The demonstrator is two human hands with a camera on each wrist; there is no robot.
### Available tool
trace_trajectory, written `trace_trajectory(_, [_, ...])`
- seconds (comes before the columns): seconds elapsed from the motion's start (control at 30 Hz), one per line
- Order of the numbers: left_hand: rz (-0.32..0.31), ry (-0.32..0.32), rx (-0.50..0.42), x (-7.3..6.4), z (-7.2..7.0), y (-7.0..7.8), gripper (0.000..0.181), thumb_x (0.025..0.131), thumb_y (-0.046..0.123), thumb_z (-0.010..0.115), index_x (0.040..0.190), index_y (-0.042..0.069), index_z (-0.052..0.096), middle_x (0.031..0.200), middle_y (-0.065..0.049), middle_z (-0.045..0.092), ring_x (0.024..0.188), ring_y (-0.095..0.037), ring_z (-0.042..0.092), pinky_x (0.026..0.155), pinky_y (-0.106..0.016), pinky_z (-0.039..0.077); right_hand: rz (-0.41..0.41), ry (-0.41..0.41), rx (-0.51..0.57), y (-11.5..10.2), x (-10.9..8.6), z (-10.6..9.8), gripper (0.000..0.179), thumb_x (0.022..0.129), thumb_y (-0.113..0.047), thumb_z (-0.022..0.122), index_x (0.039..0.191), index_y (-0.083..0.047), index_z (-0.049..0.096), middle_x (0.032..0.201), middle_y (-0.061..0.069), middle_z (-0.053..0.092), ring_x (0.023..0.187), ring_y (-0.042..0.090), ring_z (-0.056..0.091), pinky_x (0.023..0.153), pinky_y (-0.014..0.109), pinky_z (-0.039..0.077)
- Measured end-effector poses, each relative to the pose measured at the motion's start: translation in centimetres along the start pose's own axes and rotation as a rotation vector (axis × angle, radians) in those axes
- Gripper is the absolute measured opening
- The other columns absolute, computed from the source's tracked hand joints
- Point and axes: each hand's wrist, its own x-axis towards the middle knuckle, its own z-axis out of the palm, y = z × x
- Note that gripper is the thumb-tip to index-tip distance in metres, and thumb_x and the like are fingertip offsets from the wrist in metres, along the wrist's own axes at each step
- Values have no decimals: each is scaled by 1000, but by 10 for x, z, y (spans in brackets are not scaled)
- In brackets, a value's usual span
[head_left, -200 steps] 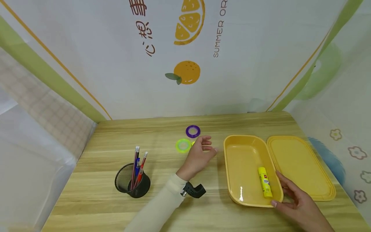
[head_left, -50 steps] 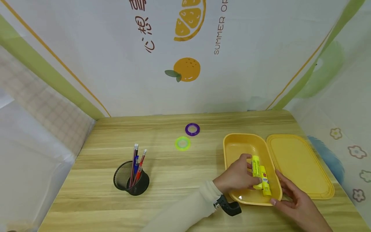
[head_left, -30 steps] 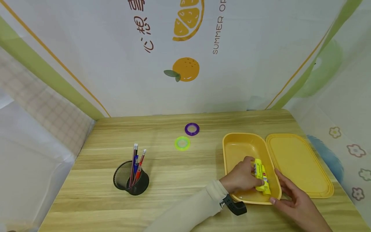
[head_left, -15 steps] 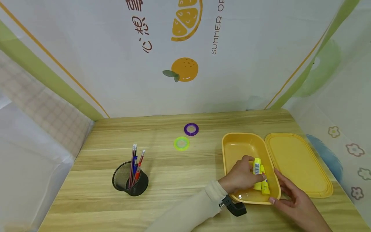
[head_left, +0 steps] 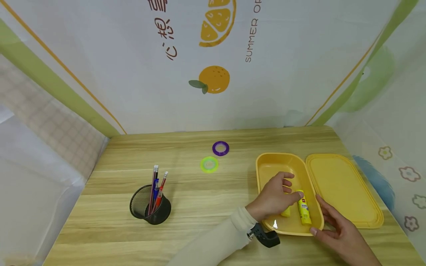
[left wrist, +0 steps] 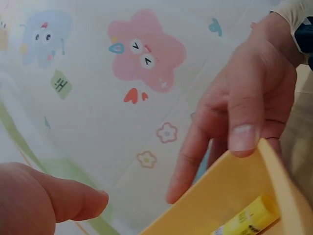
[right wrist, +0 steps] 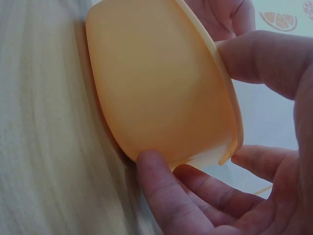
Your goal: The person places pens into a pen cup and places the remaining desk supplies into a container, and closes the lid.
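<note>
A yellow plastic box (head_left: 281,166) holds two yellow glue sticks. One glue stick (head_left: 304,210) lies along its right wall; the other glue stick (head_left: 285,212) is mostly hidden under my left hand (head_left: 274,197). That hand hovers inside the box, thumb and fingers apart, pinching nothing. My right hand (head_left: 342,229) grips the box's near right corner. In the right wrist view the thumb is on the rim and the fingers (right wrist: 168,191) rest against the outer wall. The left wrist view catches the right hand (left wrist: 249,93) at the box's edge (left wrist: 205,188).
The yellow lid (head_left: 344,188) lies flat right of the box. A purple tape roll (head_left: 215,152) and a green tape roll (head_left: 203,164) lie mid-table. At left stands a black mesh pen holder (head_left: 161,214) with several pencils and pens (head_left: 155,188). A printed curtain (head_left: 166,111) borders the table behind.
My left hand brought the second glue stick from beside the tape rolls into the box, set it down next to the first, then let go and drew slightly left. The right hand stays put.
</note>
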Motion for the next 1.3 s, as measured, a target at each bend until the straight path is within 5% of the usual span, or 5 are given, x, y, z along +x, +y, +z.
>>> trace_trajectory(0.4, [151, 34, -15, -7, -32, 0, 46, 99, 29, 76, 142, 21, 61, 129, 6, 66, 105, 3, 63, 87, -17, 55, 58, -6, 6, -1, 0, 1, 90, 97, -13, 79, 169, -17, 26, 142, -38, 37, 114, -20, 54, 79, 22, 63])
trace_trajectory(0.63, [232, 53, -30, -4, -62, -10, 50, 100, 29, 73, 147, 14, 59, 139, -11, 65, 113, -4, 65, 91, -18, 57, 112, -14, -6, -3, 1, 0, 92, 97, -24, 80, 170, -20, 25, 146, -26, 38, 113, -20, 54, 82, 23, 63])
trace_trajectory(0.87, [231, 117, -90, -2, -93, -22, 53, 99, 23, 74, 147, 7, 58, 139, -17, 64, 118, -19, 65, 93, -28, 60, 145, -26, 4, -4, 2, 0, 94, 97, -29, 80, 170, -24, 23, 153, -13, 40, 114, -20, 54, 83, 23, 63])
trace_trajectory(1.13, [225, 232, -49, 1, -129, -38, 53, 98, 24, 76, 146, 10, 59, 140, -19, 62, 123, -27, 64, 98, -37, 60, 167, -38, -13, -6, 3, 0, 95, 97, -31, 79, 171, -22, 20, 162, 12, 36, 113, -22, 52, 83, 22, 63])
trace_trajectory(1.3, [199, 280, -67, 1, -147, -48, 59, 98, 23, 78, 149, 5, 54, 142, -20, 59, 126, -29, 62, 101, -39, 59, 140, -29, -19, -5, 1, 0, 92, 98, -26, 79, 171, -20, 22, 154, -10, 41, 112, -20, 54, 81, 23, 63])
